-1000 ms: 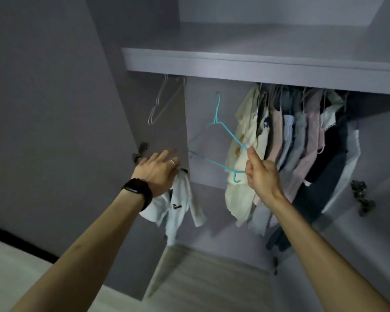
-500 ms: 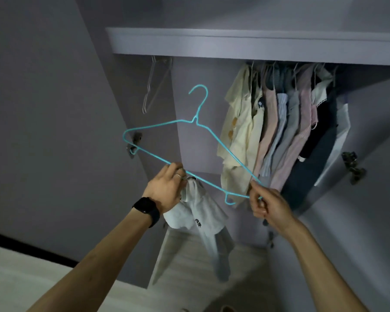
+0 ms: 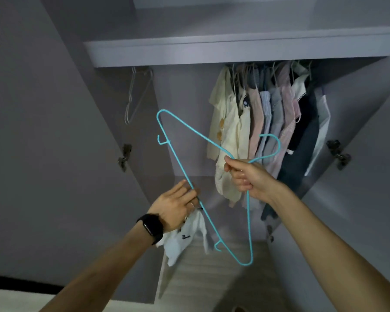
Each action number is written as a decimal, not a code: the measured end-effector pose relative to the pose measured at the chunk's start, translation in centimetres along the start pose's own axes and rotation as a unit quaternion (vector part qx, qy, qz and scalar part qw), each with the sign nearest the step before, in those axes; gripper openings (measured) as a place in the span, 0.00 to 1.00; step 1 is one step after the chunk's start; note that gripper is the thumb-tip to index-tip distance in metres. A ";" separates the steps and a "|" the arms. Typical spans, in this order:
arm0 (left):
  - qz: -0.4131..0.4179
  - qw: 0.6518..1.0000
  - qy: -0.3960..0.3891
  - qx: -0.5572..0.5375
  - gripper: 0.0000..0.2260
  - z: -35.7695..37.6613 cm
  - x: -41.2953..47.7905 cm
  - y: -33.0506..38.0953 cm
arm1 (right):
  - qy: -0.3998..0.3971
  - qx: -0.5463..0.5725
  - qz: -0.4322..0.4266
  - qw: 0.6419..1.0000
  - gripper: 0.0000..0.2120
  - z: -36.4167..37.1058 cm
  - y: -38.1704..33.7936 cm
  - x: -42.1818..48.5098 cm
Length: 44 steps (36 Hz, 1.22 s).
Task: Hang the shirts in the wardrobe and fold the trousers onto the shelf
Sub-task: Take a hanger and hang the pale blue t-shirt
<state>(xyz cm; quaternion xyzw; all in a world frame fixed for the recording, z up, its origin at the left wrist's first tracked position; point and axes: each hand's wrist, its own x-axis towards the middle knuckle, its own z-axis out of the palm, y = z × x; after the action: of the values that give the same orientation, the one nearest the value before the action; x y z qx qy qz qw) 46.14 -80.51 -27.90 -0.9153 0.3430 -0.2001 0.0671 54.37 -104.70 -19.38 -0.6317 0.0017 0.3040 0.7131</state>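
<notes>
Shirt and blue hanger at frame centre.
Right hand gripped the hanger; left hand touched it, seemingly clutching the shirt.

A turquoise wire coat hanger stands tilted on end before the row of pale and dark hung shirts. The right hand pinches its neck in front of that row. Left of the row, the left hand clutches a small white shirt, its fingers touching the hanger's long bar.
</notes>
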 end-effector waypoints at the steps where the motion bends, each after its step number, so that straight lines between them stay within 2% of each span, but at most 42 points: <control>1: -0.017 1.000 -0.009 -0.007 0.13 0.0 0.1 -0.2 | 0.003 -0.004 0.001 1.000 0.14 -0.1 -0.3 0.1; 3: -0.071 0.997 -0.030 -0.028 0.11 -0.7 0.4 -0.4 | 0.023 0.004 -0.001 1.000 0.17 -0.3 -0.3 0.1; 5: -0.145 0.987 -0.042 -0.050 0.06 -1.3 0.6 -0.6 | 0.076 -0.021 -0.017 0.997 0.18 -0.7 0.0 0.1; 7: -0.227 0.967 -0.086 -0.077 0.11 -2.0 1.1 -1.0 | 0.141 -0.068 -0.046 0.987 0.19 -1.0 0.8 -0.2; 9: -0.292 0.931 -0.161 -0.148 0.12 -3.1 2.1 -1.3 | 0.176 -0.099 -0.067 0.977 0.18 -0.8 2.2 -0.2; 11: -0.349 0.886 -0.193 -0.236 0.07 -3.8 2.9 -1.5 | 0.160 -0.155 -0.084 0.971 0.18 0.0 3.8 -0.3; 12: -0.366 0.870 -0.192 -0.269 0.09 -3.8 3.1 -1.6 | 0.141 -0.195 -0.093 0.966 0.19 0.4 4.7 -0.1; 14: -0.393 0.845 -0.177 -0.317 0.09 -3.6 3.6 -2.0 | 0.129 -0.237 -0.109 0.957 0.19 1.5 6.0 0.4; 16: -0.406 0.819 -0.157 -0.374 0.05 -3.7 4.3 -2.2 | 0.127 -0.221 -0.118 0.960 0.16 2.8 6.8 0.8; 20: -0.419 0.765 -0.109 -0.477 0.03 -3.8 5.3 -2.1 | 0.125 -0.231 -0.072 0.962 0.26 3.6 7.2 2.0; 23: -0.420 0.732 -0.111 -0.524 0.11 -3.7 5.4 -2.3 | 0.090 -0.163 -0.069 0.980 0.28 3.5 6.5 2.2; 26: -0.434 0.682 -0.093 -0.582 0.12 -3.8 5.0 -2.7 | 0.065 -0.134 -0.079 0.986 0.14 3.3 5.9 2.3; 28: -0.448 0.650 -0.070 -0.610 0.11 -3.9 4.8 -3.0 | 0.065 -0.157 -0.083 0.982 0.09 2.6 6.2 3.0; 30: -0.461 0.633 -0.053 -0.620 0.10 -4.3 4.7 -3.5 | 0.063 -0.188 -0.080 0.977 0.07 2.0 5.9 3.0; 32: -0.476 0.641 -0.051 -0.600 0.08 -4.8 4.8 -4.3 | 0.062 -0.230 -0.075 0.968 0.10 1.6 5.7 3.1; 37: -0.498 0.717 -0.056 -0.484 0.17 -5.7 4.4 -6.6 | 0.137 -0.285 -0.054 0.947 0.09 -0.6 5.1 3.6; 41: -0.512 0.727 -0.024 -0.457 0.15 -7.4 4.2 -9.2 | 0.215 -0.299 -0.031 0.929 0.10 -3.6 5.0 4.3; 44: -0.490 0.761 -0.055 -0.420 0.16 -8.9 5.3 -10.3 | 0.262 -0.342 -0.031 0.902 0.17 -4.1 3.8 3.4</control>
<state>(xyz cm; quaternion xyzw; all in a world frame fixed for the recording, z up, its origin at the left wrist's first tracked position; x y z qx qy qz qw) 52.28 -76.05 -15.41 -0.9043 -0.1072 0.0090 -0.4131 57.05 -106.88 -24.90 -0.8934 0.0643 0.0871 0.4359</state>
